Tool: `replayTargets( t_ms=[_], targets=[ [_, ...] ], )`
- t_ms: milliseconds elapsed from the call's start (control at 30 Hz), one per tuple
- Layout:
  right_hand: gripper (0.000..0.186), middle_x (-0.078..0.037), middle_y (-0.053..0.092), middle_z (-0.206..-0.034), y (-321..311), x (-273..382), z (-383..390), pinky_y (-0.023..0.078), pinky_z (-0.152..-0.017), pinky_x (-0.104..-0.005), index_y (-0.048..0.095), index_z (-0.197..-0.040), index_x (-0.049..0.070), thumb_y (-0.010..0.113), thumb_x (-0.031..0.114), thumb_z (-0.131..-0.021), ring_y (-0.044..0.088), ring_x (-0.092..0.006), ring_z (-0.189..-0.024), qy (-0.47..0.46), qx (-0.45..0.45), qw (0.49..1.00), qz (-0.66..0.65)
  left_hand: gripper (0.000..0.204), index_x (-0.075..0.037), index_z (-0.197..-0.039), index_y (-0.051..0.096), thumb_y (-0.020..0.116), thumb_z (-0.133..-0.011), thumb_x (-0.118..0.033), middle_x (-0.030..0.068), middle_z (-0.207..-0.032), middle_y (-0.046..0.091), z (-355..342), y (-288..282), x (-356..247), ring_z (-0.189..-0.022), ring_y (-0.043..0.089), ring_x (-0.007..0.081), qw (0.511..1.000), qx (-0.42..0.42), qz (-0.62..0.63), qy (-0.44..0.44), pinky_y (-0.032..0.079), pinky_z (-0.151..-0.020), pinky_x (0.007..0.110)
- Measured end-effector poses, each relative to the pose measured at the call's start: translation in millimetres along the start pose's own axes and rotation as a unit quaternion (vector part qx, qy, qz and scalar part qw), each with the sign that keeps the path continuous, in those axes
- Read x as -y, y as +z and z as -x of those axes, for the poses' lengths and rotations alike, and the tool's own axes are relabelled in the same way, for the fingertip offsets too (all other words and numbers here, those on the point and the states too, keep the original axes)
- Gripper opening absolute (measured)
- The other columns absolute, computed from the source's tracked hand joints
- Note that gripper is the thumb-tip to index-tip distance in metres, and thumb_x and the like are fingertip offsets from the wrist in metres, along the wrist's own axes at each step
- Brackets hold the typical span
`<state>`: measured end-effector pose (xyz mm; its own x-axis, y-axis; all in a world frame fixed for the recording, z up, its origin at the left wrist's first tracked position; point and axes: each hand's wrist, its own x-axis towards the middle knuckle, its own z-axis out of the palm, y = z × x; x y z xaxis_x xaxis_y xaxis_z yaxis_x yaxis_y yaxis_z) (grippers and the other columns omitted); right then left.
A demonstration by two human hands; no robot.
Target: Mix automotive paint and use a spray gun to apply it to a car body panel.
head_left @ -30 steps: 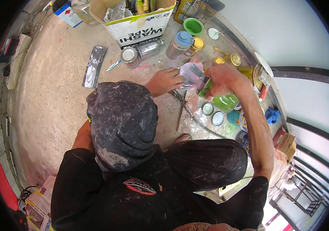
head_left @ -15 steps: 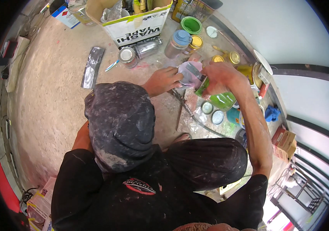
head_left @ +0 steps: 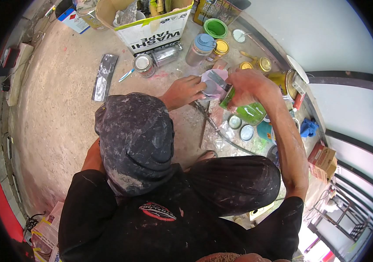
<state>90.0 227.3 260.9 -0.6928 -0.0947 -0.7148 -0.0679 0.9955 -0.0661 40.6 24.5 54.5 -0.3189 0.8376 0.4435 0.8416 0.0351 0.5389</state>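
The person crouches on the concrete floor (head_left: 64, 109), head bent low under a paint-spattered dark cap (head_left: 136, 137). The landmark for all positions is the open cardboard box (head_left: 149, 28) standing at the far side of the floor.

Left hand (head_left: 186, 89): on the near side of the box, fingers curled around the edge of a small pale pink container (head_left: 212, 85), gripping it. Right hand (head_left: 245, 85): just right of the pink container, closed around a green tin (head_left: 243, 109) that is tilted toward the pink container. A flat grey blade or stirrer (head_left: 217, 78) lies across the pink container; which hand carries it cannot be told. The two hands are close together, with the pink container between them.

Around the box:
- A small silver-lidded tin (head_left: 142, 63) and a shiny metal can on its side (head_left: 165, 55) lie just on its near side
- A blue-capped bottle (head_left: 199, 48) and a yellow-lidded jar (head_left: 219, 48) stand to its right
- A green-filled round pot (head_left: 215, 27) sits further right, near the wall
- A flat silver foil strip (head_left: 104, 76) lies on the floor to its near left

Two round lids (head_left: 241, 127) lie on the floor below the green tin
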Motion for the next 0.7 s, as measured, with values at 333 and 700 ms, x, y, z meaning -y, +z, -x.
replayTargets(
  t_ms=[333, 700],
  targets=[
    [0.052, -0.02, 0.075, -0.095, -10, 8, -7, 0.058, -0.084, -0.0455, 0.077, -0.108, 0.007, 0.087, 0.032, -0.064, 0.072, -0.0379, -0.095, 0.001, 0.01, 1.0, 0.005, 0.031, -0.008, -0.107, 0.06, 0.072, -0.089, -0.031, 0.011, -0.102, 0.061, 2, 2, 1, -0.1, 0.063, 0.0317, 1.0, -0.003, 0.018, -0.012, 0.053, -0.083, 0.042],
    [0.051, -0.02, 0.074, -0.112, -25, 21, -23, 0.058, -0.089, -0.044, 0.077, -0.111, 0.003, 0.087, 0.027, -0.067, 0.072, -0.0374, -0.106, 0.044, 0.073, 0.996, 0.028, 0.03, -0.01, -0.106, 0.06, 0.075, -0.086, -0.026, 0.0086, -0.1, 0.059, 4, 2, -1, -0.099, 0.062, 0.029, 1.0, -0.027, 0.015, -0.006, 0.053, -0.08, 0.04]
  ],
)
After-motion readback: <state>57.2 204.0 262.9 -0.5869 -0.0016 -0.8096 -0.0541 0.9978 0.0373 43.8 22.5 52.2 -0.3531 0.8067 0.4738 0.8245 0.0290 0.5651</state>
